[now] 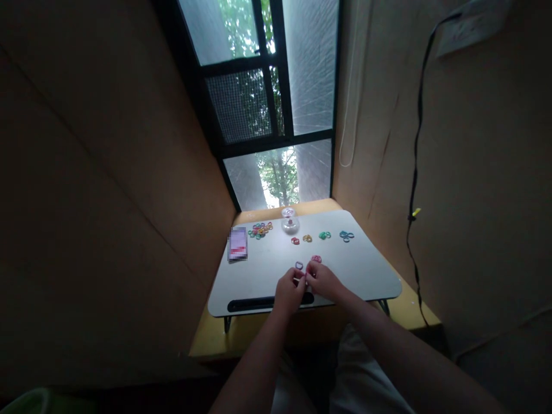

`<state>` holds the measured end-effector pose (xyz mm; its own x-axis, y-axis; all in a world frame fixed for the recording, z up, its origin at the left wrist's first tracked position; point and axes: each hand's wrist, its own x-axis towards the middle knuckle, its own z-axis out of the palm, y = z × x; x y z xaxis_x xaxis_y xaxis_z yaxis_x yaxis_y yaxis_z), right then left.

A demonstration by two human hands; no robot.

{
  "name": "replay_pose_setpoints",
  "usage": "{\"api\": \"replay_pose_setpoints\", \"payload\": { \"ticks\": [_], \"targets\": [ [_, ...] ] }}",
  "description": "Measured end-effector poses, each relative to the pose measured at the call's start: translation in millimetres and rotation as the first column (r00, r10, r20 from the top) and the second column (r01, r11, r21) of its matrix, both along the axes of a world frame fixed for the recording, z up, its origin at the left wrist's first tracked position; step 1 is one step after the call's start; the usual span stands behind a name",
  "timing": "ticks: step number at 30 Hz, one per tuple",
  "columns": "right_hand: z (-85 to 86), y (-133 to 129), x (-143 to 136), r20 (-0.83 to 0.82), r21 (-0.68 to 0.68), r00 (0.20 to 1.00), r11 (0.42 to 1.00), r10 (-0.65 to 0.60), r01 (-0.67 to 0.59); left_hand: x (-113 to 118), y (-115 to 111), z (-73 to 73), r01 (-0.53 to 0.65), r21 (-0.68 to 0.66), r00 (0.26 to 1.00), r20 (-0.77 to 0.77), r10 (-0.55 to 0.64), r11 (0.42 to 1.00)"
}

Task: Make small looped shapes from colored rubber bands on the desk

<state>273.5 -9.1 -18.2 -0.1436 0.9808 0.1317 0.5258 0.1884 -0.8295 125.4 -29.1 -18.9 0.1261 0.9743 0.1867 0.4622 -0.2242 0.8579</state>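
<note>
Half done, seemingly: keeping red rings (295, 241), yellow rings (307, 238), green rings (324, 236), blue rings (345, 236) and pink rings (316, 259) apart on the surface (259, 276), leaving a mixed pile (260, 231) unsorted. Converging over the near edge, pinching an indistinct pinkish piece (306, 276) between left hand (288, 289) and right hand (324, 280), near a purple ring (299, 265).

Your tabletop (263, 276): smooth, low sheen. Inset strip (250, 305): matt. Container (290, 225): clear, glossy, plastic-looking. Ledge (211, 343) under your tabletop: smooth, wood-like. Window screen (241, 106): woven mesh. Your trousers (360, 368): matt cloth. Loops (260, 231): material too small for you to tell.
</note>
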Motion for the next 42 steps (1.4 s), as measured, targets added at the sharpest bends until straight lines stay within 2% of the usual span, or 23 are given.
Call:
{"api": "replay_pose_setpoints", "payload": {
  "ticks": [3,9,15,24,29,42],
  "targets": [
    [-2.0,-4,1,0.080,0.157,0.997,0.988,-0.002,-0.011,-1,-1,-0.3,0.007,0.007,1.000,0.001,-0.007,1.000],
    [-6.6,-1,3,0.090,0.157,0.995,0.985,0.053,-0.067,-2,-2,2.3,0.050,-0.025,0.994,0.100,-0.047,0.998],
    [-9.6,-6,5,-0.002,0.184,0.999,0.982,0.037,-0.036,-1,-4,3.4,0.124,-0.051,0.973,0.200,-0.112,0.991],
    [-8.9,-11,4,-0.054,0.174,0.997,0.984,0.048,-0.038,-2,-8,3.7,0.124,-0.019,0.977,0.175,-0.119,0.992],
    [-7.5,-14,2,-0.020,0.178,1.000,0.984,0.023,-0.019,0,-7,3.5,0.098,-0.052,0.978,0.192,-0.087,0.994],
    [-6.0,-20,2,0.038,0.207,0.998,0.977,0.054,-0.061,1,-6,0.7,0.025,-0.028,0.997,0.074,-0.022,0.999]
  ]
}}
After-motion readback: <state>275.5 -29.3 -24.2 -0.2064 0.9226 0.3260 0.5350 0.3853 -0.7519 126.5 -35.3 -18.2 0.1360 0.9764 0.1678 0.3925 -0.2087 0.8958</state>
